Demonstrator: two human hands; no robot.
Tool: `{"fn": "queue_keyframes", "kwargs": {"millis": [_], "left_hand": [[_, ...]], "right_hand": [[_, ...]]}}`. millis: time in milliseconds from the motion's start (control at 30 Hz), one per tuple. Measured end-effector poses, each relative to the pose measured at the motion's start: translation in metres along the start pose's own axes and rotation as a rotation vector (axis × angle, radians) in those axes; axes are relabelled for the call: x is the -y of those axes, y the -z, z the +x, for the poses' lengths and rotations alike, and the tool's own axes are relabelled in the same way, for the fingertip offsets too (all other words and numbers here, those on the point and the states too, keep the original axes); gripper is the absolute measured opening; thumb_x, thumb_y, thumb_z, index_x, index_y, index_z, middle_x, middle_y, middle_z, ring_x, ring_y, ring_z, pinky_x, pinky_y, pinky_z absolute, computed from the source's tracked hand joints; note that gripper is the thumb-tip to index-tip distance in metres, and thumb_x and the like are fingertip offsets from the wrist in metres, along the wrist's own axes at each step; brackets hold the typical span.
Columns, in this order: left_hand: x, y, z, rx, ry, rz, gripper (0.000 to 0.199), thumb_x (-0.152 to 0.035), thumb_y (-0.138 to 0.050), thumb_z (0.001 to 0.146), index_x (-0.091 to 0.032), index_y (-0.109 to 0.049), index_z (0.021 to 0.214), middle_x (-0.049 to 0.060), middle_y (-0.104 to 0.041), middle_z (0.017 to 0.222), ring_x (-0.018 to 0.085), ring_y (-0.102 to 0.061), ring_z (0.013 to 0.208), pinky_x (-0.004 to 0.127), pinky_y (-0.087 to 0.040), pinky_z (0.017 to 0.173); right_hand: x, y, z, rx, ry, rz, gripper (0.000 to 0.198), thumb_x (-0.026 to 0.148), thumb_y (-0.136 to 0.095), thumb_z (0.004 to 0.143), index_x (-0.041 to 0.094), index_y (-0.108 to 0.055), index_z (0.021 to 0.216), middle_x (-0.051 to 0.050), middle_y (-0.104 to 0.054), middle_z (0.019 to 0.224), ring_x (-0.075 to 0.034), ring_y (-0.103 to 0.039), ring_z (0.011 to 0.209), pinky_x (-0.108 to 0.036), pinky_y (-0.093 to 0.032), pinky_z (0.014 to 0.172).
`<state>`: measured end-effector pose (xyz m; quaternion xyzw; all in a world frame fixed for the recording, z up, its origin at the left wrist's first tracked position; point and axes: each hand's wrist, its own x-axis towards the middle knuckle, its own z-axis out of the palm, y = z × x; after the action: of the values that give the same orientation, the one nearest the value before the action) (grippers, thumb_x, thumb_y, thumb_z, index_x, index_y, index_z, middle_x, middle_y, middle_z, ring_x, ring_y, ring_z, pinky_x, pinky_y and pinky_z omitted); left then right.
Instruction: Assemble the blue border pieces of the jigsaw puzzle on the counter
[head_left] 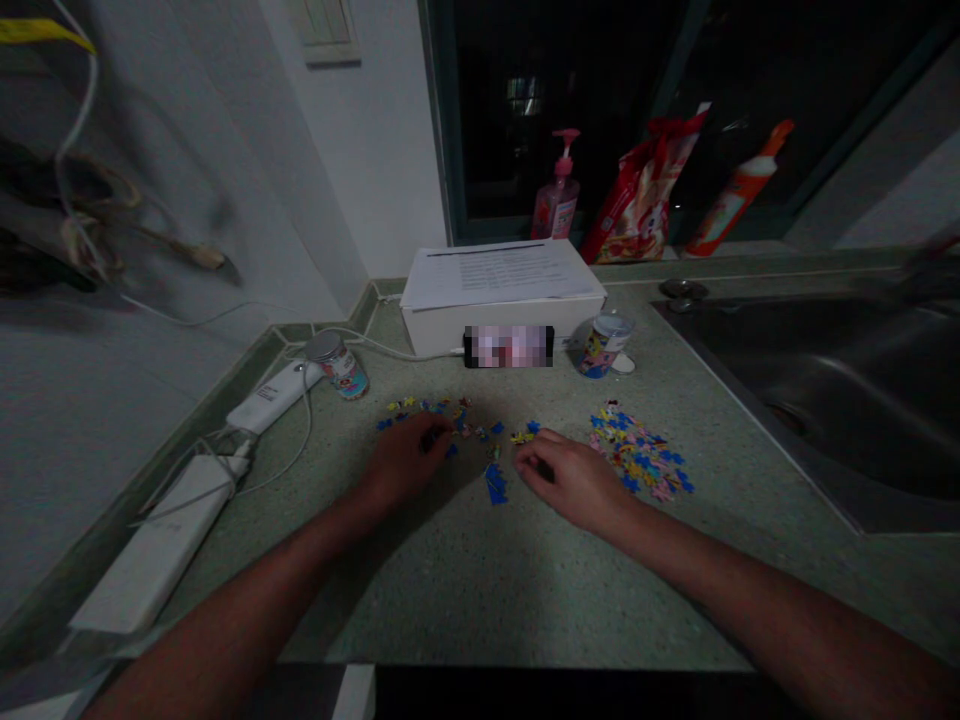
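Note:
My left hand (pixel 407 458) rests low over the counter with its fingers curled in, beside a scatter of small loose jigsaw pieces (pixel 405 404). Whatever it may hold is hidden. Opposite it, my right hand (pixel 576 478) has thumb and fingertips pressed together near a few yellow and blue pieces; anything in the pinch is too small to make out. Between the hands lies a small blue cluster of jigsaw pieces (pixel 496 484), seemingly joined. A mixed pile of jigsaw pieces (pixel 643 452) in blue, yellow and pink spreads to the right of my right hand.
A phone (pixel 508 347) leans against a white box (pixel 439 330). Printed cans stand at left (pixel 341 368) and right (pixel 600 348), the right one beside a white lid (pixel 623 364). Power strips (pixel 161 545) and cables line the left wall. A sink (pixel 862 370) lies right.

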<state>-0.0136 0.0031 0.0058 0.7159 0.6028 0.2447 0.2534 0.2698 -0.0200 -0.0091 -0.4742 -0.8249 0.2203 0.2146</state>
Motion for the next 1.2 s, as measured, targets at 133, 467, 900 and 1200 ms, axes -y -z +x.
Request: {"fn": "queue_keyframes", "kwargs": {"millis": [133, 467, 900, 1200], "left_hand": [[-0.003, 0.001, 0.0, 0.015, 0.032, 0.043, 0.018, -0.029, -0.063, 0.096, -0.025, -0.079, 0.104, 0.008, -0.081, 0.097, 0.026, -0.071, 0.081, 0.041, -0.056, 0.081], [-0.002, 0.006, 0.001, -0.004, 0.094, 0.094, 0.019, -0.03, -0.06, 0.097, -0.025, -0.078, 0.103, 0.008, -0.081, 0.096, 0.027, -0.073, 0.085, 0.04, -0.056, 0.082], [-0.004, -0.005, -0.009, 0.188, -0.384, 0.084, 0.015, -0.024, -0.063, 0.1, -0.029, -0.077, 0.1, 0.007, -0.079, 0.105, 0.029, -0.069, 0.105, 0.046, -0.054, 0.098], [-0.005, -0.005, -0.01, 0.278, -0.524, 0.11, 0.018, -0.025, -0.065, 0.104, -0.028, -0.083, 0.105, 0.008, -0.078, 0.11, 0.028, -0.068, 0.105, 0.046, -0.054, 0.096]], "right_hand": [[0.0, -0.001, 0.0, 0.001, -0.005, -0.005, 0.013, 0.014, -0.067, 0.101, 0.022, -0.076, 0.098, -0.002, -0.071, 0.093, -0.018, -0.071, 0.081, -0.03, -0.049, 0.073], [-0.006, 0.002, 0.0, -0.019, -0.061, -0.043, 0.013, 0.016, -0.066, 0.101, 0.023, -0.075, 0.096, -0.003, -0.073, 0.097, -0.018, -0.072, 0.083, -0.031, -0.049, 0.074], [0.002, -0.002, -0.002, 0.063, 0.068, -0.058, 0.017, 0.018, -0.065, 0.104, 0.024, -0.08, 0.107, -0.004, -0.075, 0.099, -0.02, -0.074, 0.088, -0.032, -0.055, 0.077], [0.003, -0.006, -0.004, 0.079, 0.121, -0.105, 0.022, 0.02, -0.066, 0.105, 0.026, -0.083, 0.117, -0.005, -0.077, 0.106, -0.021, -0.075, 0.094, -0.032, -0.057, 0.08]]}}
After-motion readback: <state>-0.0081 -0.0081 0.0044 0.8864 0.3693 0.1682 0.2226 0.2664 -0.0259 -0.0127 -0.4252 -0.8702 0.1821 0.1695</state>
